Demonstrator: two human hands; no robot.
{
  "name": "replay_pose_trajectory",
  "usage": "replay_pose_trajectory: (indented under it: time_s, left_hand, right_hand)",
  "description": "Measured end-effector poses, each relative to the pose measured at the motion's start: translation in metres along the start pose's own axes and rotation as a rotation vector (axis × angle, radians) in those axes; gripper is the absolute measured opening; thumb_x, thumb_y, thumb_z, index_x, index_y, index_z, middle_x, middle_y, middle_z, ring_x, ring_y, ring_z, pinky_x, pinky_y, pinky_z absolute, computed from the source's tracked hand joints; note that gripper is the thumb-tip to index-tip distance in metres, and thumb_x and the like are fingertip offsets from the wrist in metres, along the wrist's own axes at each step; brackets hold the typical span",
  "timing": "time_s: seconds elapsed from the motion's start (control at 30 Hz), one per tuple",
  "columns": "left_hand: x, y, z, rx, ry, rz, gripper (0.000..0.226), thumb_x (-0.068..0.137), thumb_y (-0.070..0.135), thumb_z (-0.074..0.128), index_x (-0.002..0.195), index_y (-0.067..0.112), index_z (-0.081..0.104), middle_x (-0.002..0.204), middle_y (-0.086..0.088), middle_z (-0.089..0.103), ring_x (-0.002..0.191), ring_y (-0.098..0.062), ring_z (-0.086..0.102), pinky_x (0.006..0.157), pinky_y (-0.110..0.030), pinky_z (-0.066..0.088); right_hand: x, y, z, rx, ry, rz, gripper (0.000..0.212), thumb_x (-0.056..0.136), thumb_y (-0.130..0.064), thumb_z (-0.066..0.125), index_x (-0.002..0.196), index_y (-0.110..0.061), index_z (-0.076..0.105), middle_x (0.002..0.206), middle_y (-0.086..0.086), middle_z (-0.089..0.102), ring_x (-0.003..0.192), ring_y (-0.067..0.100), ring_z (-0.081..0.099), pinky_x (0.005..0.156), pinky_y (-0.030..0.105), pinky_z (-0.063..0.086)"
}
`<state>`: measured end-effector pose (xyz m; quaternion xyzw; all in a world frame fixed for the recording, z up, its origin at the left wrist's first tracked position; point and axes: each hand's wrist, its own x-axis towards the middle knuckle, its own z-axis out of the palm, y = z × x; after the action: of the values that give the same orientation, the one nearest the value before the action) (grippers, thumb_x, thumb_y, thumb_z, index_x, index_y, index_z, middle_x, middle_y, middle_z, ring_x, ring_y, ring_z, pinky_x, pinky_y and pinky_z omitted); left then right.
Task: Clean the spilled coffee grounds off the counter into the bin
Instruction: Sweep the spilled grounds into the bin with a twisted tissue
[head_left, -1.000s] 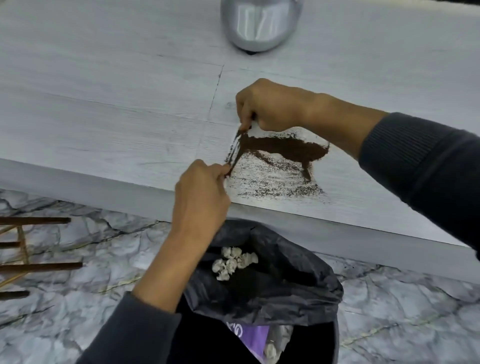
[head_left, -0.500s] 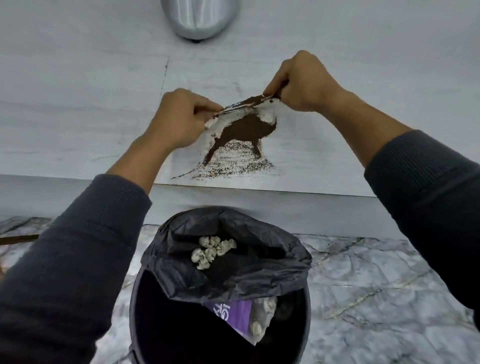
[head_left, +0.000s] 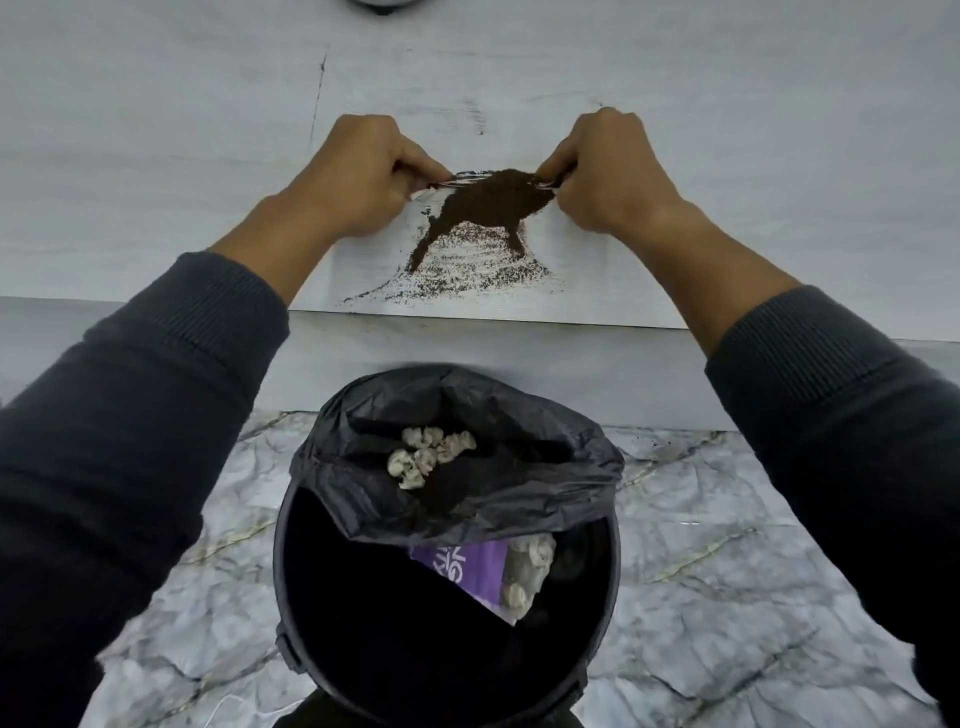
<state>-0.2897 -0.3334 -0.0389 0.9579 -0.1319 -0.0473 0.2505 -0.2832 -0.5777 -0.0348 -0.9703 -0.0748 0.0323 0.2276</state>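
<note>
Head view: left hand (head_left: 358, 174), right hand (head_left: 608, 171) pinch thin sheet's (head_left: 597, 270) far corners; coffee grounds (head_left: 485, 208) between hands; bin (head_left: 447, 545) below tabletop (head_left: 156, 130) edge, nearer than both.

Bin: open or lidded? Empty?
Open, not empty. The bin shows no lid; its black liner holds white crumpled scraps, with a purple packet below.

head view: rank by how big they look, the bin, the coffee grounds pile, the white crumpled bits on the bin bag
1. bin, by far the largest, though it also sits nearest the camera
2. coffee grounds pile
3. white crumpled bits, smallest, even though they are nearer than the pile
</note>
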Motion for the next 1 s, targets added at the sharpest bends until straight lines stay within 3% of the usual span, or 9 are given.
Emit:
replay_pose_trajectory:
  time_s: [0.1, 0.2, 0.37, 0.53, 0.6, 0.67, 0.73, 0.8, 1.0]
  left_hand:
    - [-0.024, 0.001, -0.002, 0.000, -0.002, -0.012, 0.026, 0.094, 0.006, 0.061, 0.111, 0.020, 0.076, 0.105, -0.005, 0.074, 0.089, -0.001, 0.054, 0.068, 0.011, 0.028]
    - [-0.061, 0.006, 0.003, -0.006, 0.006, -0.018, 0.026, 0.094, 0.006, 0.061, 0.111, 0.019, 0.076, 0.097, -0.003, 0.072, 0.083, -0.002, 0.051, 0.065, 0.007, 0.028]
    - [-0.148, 0.013, 0.041, -0.062, 0.148, 0.013, 0.034, 0.091, 0.000, 0.061, 0.114, 0.021, 0.075, 0.085, 0.000, 0.051, 0.075, -0.012, 0.050, 0.065, -0.016, 0.033]
    - [-0.216, 0.014, 0.099, -0.118, 0.147, 0.025, 0.043, 0.084, -0.013, 0.062, 0.117, 0.014, 0.073, 0.089, -0.004, 0.055, 0.077, -0.023, 0.061, 0.065, -0.034, 0.052]
    - [-0.215, 0.014, 0.097, -0.144, 0.164, 0.061, 0.043, 0.084, -0.013, 0.063, 0.117, 0.013, 0.073, 0.089, -0.005, 0.056, 0.077, -0.020, 0.060, 0.066, -0.033, 0.052]
    - [-0.198, 0.018, 0.076, -0.165, 0.221, 0.100, 0.040, 0.085, -0.012, 0.063, 0.117, 0.012, 0.072, 0.086, -0.006, 0.056, 0.075, -0.014, 0.056, 0.067, -0.017, 0.045]
    - [-0.169, 0.025, 0.045, -0.171, 0.291, 0.148, 0.037, 0.087, -0.009, 0.063, 0.117, 0.011, 0.072, 0.085, -0.007, 0.057, 0.074, -0.010, 0.052, 0.070, -0.006, 0.037]
    - [-0.130, 0.027, 0.016, -0.169, 0.313, 0.181, 0.033, 0.090, -0.004, 0.063, 0.116, 0.014, 0.073, 0.085, -0.006, 0.057, 0.075, -0.008, 0.053, 0.071, -0.005, 0.037]
    - [0.008, 0.025, -0.022, -0.153, 0.220, 0.107, 0.024, 0.095, 0.012, 0.063, 0.112, 0.022, 0.076, 0.087, 0.020, 0.058, 0.086, 0.002, 0.054, 0.078, 0.002, 0.035]
  right_hand:
    - [-0.020, -0.011, 0.004, -0.027, -0.022, -0.043, 0.046, 0.076, 0.007, 0.047, 0.098, -0.017, 0.079, 0.093, 0.005, 0.076, 0.076, 0.012, 0.061, 0.069, 0.024, 0.053]
    - [-0.051, -0.015, 0.011, -0.014, -0.037, -0.088, 0.044, 0.073, 0.008, 0.049, 0.096, -0.013, 0.080, 0.093, 0.004, 0.074, 0.085, 0.019, 0.066, 0.071, 0.025, 0.053]
    - [-0.132, -0.012, 0.033, -0.018, -0.008, -0.172, 0.035, 0.079, 0.008, 0.053, 0.102, -0.006, 0.076, 0.097, 0.010, 0.063, 0.087, 0.029, 0.062, 0.071, 0.036, 0.054]
    - [-0.211, -0.009, 0.067, -0.020, -0.029, -0.139, 0.032, 0.078, 0.014, 0.057, 0.099, -0.002, 0.075, 0.096, 0.010, 0.060, 0.082, 0.032, 0.060, 0.058, 0.045, 0.055]
    - [-0.213, -0.007, 0.063, 0.035, 0.012, -0.138, 0.034, 0.079, 0.015, 0.055, 0.101, -0.001, 0.075, 0.098, 0.010, 0.062, 0.084, 0.031, 0.061, 0.060, 0.046, 0.056]
    - [-0.196, -0.009, 0.045, 0.078, 0.099, -0.155, 0.034, 0.082, 0.013, 0.054, 0.104, -0.002, 0.075, 0.098, 0.010, 0.064, 0.085, 0.028, 0.062, 0.069, 0.040, 0.056]
    - [-0.166, -0.013, 0.020, 0.130, 0.206, -0.166, 0.033, 0.083, 0.011, 0.056, 0.103, -0.005, 0.076, 0.095, 0.008, 0.065, 0.083, 0.018, 0.061, 0.076, 0.019, 0.050]
    - [-0.126, -0.014, 0.001, 0.169, 0.268, -0.131, 0.033, 0.084, 0.008, 0.055, 0.100, -0.010, 0.078, 0.093, 0.005, 0.067, 0.081, 0.008, 0.058, 0.073, 0.001, 0.039]
    - [-0.002, 0.001, -0.035, 0.236, 0.181, 0.051, 0.034, 0.079, 0.005, 0.055, 0.097, -0.011, 0.079, 0.096, 0.005, 0.075, 0.079, 0.007, 0.062, 0.061, -0.001, 0.038]
